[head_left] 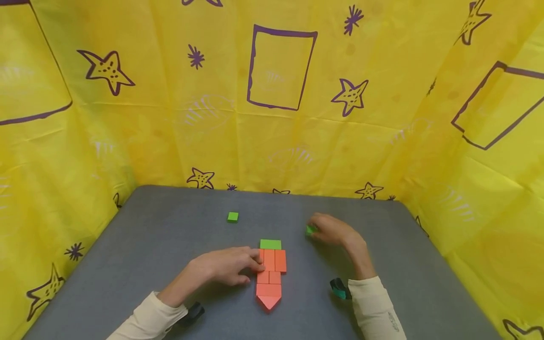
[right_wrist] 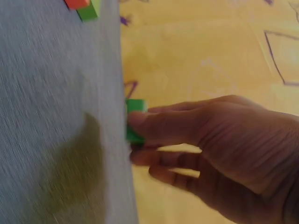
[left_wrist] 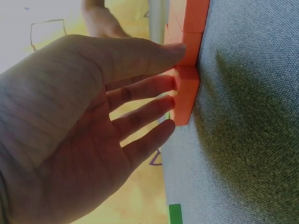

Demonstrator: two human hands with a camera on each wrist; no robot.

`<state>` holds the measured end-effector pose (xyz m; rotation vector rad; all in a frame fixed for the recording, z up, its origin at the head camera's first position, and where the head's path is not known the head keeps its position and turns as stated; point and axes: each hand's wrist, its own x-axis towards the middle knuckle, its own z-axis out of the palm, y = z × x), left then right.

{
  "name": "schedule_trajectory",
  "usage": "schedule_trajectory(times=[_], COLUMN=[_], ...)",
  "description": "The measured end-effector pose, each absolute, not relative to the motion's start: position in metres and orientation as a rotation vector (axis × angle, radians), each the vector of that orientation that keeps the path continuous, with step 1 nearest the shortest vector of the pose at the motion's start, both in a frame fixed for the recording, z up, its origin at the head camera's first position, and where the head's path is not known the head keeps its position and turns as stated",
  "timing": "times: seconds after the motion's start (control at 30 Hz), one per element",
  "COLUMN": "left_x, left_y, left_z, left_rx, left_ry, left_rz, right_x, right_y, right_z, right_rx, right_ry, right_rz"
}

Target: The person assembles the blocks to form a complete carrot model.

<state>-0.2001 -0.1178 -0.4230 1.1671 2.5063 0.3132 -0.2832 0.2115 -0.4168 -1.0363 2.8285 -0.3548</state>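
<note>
An arrangement of orange blocks [head_left: 269,259] lies flat on the table, with an orange triangular block [head_left: 268,302] at its near end. A green rectangular block [head_left: 270,244] adjoins its far end. My left hand [head_left: 227,265] touches the left side with its fingertips; in the left wrist view, its extended fingers rest against an orange block [left_wrist: 188,93]. To the right of the arrangement, my right hand [head_left: 333,230] pinches a small green block [right_wrist: 136,105] between thumb and fingers. In the head view, the fingers partly hide that block.
A loose green block [head_left: 232,217] lies toward the back of the grey table [head_left: 170,222], left of the arrangement. A yellow patterned curtain [head_left: 170,141] encloses the back and sides. Dark straps [head_left: 340,288] are at both wrists.
</note>
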Motion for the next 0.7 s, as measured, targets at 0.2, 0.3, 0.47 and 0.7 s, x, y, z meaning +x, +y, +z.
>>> schedule_trajectory(times=[0.2,0.3,0.47,0.7], left_x=[-0.201,-0.201,-0.202,-0.203], left_y=[-0.117,-0.117,-0.118,-0.119], left_z=[-0.422,-0.422,-0.424,-0.425], left_rx=[1.174,1.177,1.198,1.236], left_ry=[2.507,2.504,2.505,2.511], left_rz=[0.302,0.303,0.299,0.290], right_x=[-0.279,-0.278,-0.276,-0.273], right_y=[0.181,0.169,0.155,0.147], right_z=[-0.421,-0.426,-0.436,-0.442], right_rx=[-1.158,-1.192,-1.198,-1.168], right_ry=[2.838,2.822,2.795,2.806], right_rz=[-0.268,-0.241,-0.219,-0.228])
